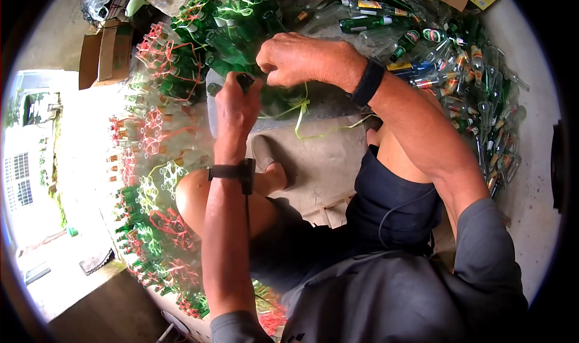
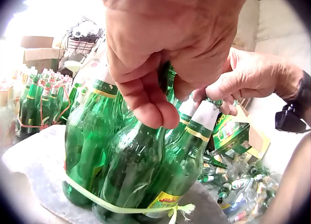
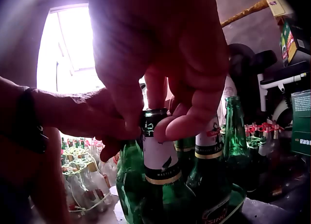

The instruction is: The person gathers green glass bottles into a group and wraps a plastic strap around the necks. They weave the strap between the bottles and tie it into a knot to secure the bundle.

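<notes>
Bundle of green bottles (image 2: 131,156) stands on a grey slab (image 2: 34,165), yellow string (image 2: 175,210) already knotted round its base; the necks look untied. Left hand (image 1: 234,104) grip clamps the necks, right hand (image 3: 160,63) grip pinches one top

grey worktop slab, and the floor round it
the worktop (image 2: 34,161) carries one bundle (image 2: 126,156) of upright green bottles, girt near the base by a yellow-green string (image 2: 116,208) knotted at the front; a loose strand (image 1: 300,123) trails over its edge. on the floor (image 1: 537,180) a heap (image 1: 476,83) of loose bottles lies to the right, tied packs (image 1: 160,65) stand crowded to the left, with a cardboard box (image 1: 105,50) just beside them.
</notes>
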{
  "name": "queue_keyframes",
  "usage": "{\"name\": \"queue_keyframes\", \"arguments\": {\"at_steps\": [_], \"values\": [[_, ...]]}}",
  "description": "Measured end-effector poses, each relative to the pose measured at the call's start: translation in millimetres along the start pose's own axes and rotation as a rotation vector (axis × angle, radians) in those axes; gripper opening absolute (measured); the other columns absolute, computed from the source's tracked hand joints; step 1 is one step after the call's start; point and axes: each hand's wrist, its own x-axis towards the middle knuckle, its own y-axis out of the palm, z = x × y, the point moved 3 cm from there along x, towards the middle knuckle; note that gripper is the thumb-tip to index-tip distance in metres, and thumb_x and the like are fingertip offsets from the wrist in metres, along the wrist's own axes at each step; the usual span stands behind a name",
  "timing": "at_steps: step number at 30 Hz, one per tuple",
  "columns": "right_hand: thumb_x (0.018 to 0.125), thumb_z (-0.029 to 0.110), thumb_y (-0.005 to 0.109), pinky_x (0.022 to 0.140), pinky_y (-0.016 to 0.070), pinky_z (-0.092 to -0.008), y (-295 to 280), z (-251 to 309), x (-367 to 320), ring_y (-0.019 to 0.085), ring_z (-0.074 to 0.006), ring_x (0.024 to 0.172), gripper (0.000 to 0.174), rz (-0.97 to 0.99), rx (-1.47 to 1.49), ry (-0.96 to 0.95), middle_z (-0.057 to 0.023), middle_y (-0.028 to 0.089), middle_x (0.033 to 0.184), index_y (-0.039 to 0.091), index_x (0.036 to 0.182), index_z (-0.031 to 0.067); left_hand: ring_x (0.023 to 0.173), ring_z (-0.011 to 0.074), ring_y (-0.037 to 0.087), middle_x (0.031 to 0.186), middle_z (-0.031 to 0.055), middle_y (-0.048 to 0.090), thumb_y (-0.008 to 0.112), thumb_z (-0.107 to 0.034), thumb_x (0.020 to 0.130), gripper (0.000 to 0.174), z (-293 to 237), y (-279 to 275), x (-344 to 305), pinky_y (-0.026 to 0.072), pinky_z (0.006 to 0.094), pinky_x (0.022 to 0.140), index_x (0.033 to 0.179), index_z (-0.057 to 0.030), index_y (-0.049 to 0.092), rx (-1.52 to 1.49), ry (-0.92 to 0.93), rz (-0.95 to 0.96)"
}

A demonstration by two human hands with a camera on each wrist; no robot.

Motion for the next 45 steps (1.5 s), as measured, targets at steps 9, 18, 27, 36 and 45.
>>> {"name": "queue_keyframes", "arguments": {"at_steps": [9,18,27,36,45], "values": [[0.074,0.016,0.07,0.075,0.055,-0.0468,-3,0,-1,0.071,-0.0407,0.083,0.023,0.004,0.034,-0.01,-0.0223,0.072,0.083,0.072,0.086,-0.0033,0.064,0.0291,0.073,0.073,0.0194,0.07,0.073,-0.014,0.089,0.022,-2,1,-16,0.0555,0.0388,0.062,0.105,-0.0018,0.065,0.023,0.123,-0.011],[0.08,0.025,0.076,0.074,0.0551,-0.0428,-23,5,2,0.072,-0.0357,0.082,0.03,0.097,0.11,0.063,-0.0199,0.073,0.084,0.073,0.092,-0.0025,0.079,0.0405,0.071,0.087,0.0247,0.071,0.076,-0.015,0.088,0.023,-13,-3,-22,0.0555,0.0452,0.071,0.103,-0.0014,0.065,0.002,0.076,-0.046],[0.083,0.018,0.064,0.086,0.0558,-0.0481,-57,-18,58,0.071,-0.0398,0.1,0.024,-0.328,-0.123,0.115,-0.0203,0.074,0.099,0.071,0.102,0.0051,0.083,0.0424,0.069,0.092,0.0256,0.068,0.073,-0.011,0.089,0.024,-8,0,-25,0.0534,0.0456,0.073,0.106,-0.0001,0.061,-0.062,0.061,-0.025],[0.085,0.034,0.073,0.099,0.0502,-0.0567,-26,-52,107,0.067,-0.0406,0.115,0.041,-0.165,-0.283,0.238,-0.0186,0.073,0.114,0.068,0.116,0.0088,0.083,0.0455,0.069,0.09,0.0281,0.068,0.071,-0.01,0.091,0.024,-7,1,-29,0.0517,0.0488,0.071,0.109,-0.0008,0.058,-0.078,0.045,-0.017],[0.085,0.03,0.075,0.093,0.0547,-0.0522,-6,-66,118,0.069,-0.0423,0.106,0.034,-0.244,-0.334,0.134,-0.0232,0.073,0.104,0.071,0.107,0.0043,0.081,0.048,0.066,0.086,0.0288,0.066,0.068,-0.009,0.091,0.023,-13,-3,-30,0.0505,0.0506,0.07,0.108,0.0008,0.056,-0.09,0.083,-0.017]]}}
